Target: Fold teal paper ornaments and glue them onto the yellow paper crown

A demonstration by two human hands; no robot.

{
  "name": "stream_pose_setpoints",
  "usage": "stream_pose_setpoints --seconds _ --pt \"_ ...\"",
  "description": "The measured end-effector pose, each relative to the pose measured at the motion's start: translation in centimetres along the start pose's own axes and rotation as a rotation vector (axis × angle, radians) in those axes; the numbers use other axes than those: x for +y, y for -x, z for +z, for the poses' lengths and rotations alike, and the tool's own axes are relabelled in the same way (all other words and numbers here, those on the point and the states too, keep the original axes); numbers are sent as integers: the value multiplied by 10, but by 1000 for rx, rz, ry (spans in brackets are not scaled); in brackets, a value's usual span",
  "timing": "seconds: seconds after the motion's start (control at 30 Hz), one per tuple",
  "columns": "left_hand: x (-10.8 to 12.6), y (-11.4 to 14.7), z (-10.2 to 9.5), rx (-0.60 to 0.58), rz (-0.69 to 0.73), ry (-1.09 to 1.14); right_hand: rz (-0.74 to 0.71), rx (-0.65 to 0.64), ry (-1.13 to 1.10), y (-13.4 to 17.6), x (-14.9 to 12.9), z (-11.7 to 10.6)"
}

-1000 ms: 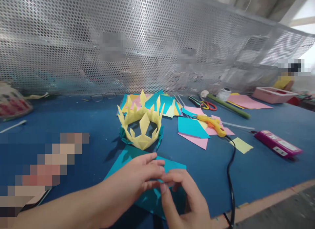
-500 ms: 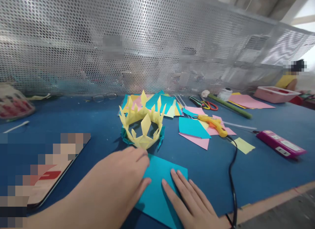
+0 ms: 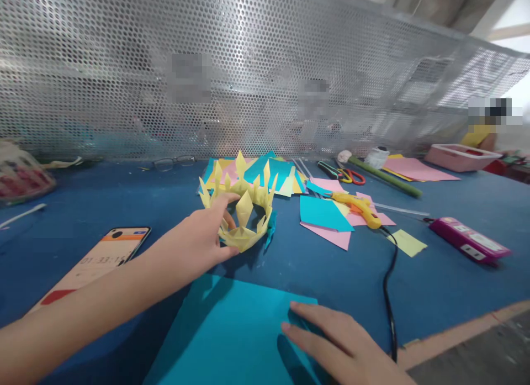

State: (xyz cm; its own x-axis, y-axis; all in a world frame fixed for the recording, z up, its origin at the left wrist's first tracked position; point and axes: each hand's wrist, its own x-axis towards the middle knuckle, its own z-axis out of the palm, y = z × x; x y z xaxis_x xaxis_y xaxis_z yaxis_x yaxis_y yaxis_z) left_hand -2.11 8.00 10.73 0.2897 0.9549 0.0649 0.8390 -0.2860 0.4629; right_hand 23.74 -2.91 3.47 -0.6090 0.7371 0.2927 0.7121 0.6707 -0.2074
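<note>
A pale yellow paper crown (image 3: 244,238) with pointed tips and blue paper pieces at its base stands on the blue table. My left hand (image 3: 209,236) reaches to its left front side, with fingers inside the ring and the thumb outside, pinching the band. Below the crown lies a sheet of blue paper (image 3: 232,330), partly cut off by the bottom of the view. Over the sheet's right edge is my right hand (image 3: 343,341), fingers stretched out and holding nothing. Whether its fingertips press on the paper, I cannot tell.
A phone (image 3: 103,258) lies left, partly under my left forearm. Right are a yellow glue gun (image 3: 360,208) with a black cord (image 3: 389,296), paper scraps (image 3: 325,214), a purple power strip (image 3: 467,238) and scissors (image 3: 351,177). A perforated metal screen (image 3: 248,70) stands behind.
My left hand has left the blue sheet and moved forward onto the crown. The sheet now spreads wider and lower in view. My right hand has shifted slightly down and right.
</note>
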Motion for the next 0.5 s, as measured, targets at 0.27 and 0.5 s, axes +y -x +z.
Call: stream_pose_setpoints --seconds 0.27,0.5 --pt "-10 -9 -7 -86 -28 155 271 -21 -43 -81 10 -34" --pt "-10 -10 -3 -126 -6 99 261 -64 -80 -138 27 -25"
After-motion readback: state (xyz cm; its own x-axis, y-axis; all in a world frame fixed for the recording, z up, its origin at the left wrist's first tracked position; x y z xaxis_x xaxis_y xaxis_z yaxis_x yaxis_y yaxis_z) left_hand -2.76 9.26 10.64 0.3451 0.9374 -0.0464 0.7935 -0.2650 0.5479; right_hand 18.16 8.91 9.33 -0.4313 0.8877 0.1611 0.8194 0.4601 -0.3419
